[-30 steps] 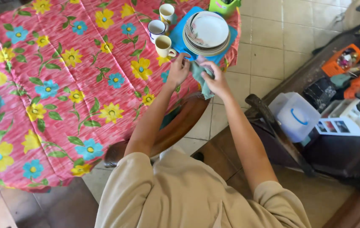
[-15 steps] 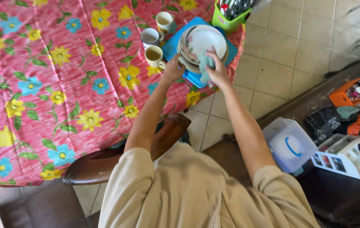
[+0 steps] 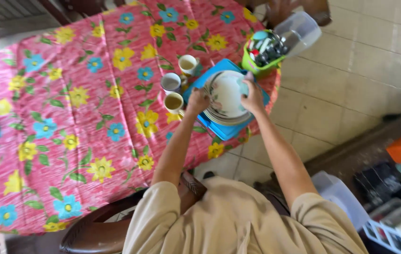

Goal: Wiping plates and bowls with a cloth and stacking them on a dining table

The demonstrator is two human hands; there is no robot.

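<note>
Both hands grip the top plate (image 3: pixel 226 91) of a stack on a blue tray (image 3: pixel 228 129) at the surface's edge: left hand (image 3: pixel 197 101) on its near-left rim, right hand (image 3: pixel 253 94) pressing a cloth (image 3: pixel 244 87) to the right rim. Wiping looks underway; next it likely needs a steady hold while the cloth sweeps round.

I'm looking down into a home dining area: a desk (image 3: pixel 68 117) under a flowered pink cloth, stacked plates (image 3: pixel 226 94), mugs (image 3: pixel 173 101), a green cutlery caddy (image 3: pixel 261 51), wooden chair (image 3: pixel 101 230), tiled floor (image 3: pixel 351 80).
</note>
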